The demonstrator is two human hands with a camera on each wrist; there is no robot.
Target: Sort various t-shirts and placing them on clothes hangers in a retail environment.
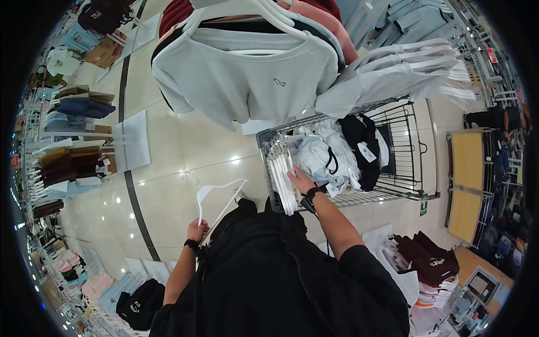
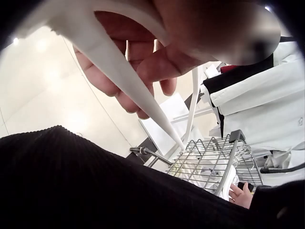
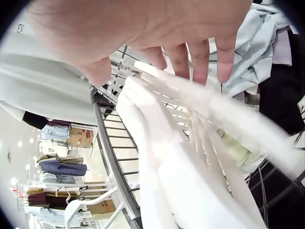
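A white plastic hanger (image 1: 224, 184) is held by one side in my left hand (image 1: 197, 230), low at my left, its hook pointing away from me. In the left wrist view the thumb and curled fingers (image 2: 162, 67) lie against the hanger's arm. My right hand (image 1: 303, 181) is at a row of white hangers (image 1: 281, 177) hung along the near end of a wire shopping cart (image 1: 261, 168). Its fingers reach down loosely over these hangers in the right wrist view, thumb apart; one hanger (image 3: 214, 107) there is blurred and slanted. Pale and black clothes (image 1: 331, 154) lie heaped inside the cart.
A light grey top (image 1: 247, 76) hangs from a rack in front of me, with more pale garments (image 1: 393, 70) to its right. Clothing racks (image 1: 73, 163) stand at the far left across the tiled floor (image 1: 185, 146). Stacked dark clothes (image 1: 426, 261) sit at the lower right.
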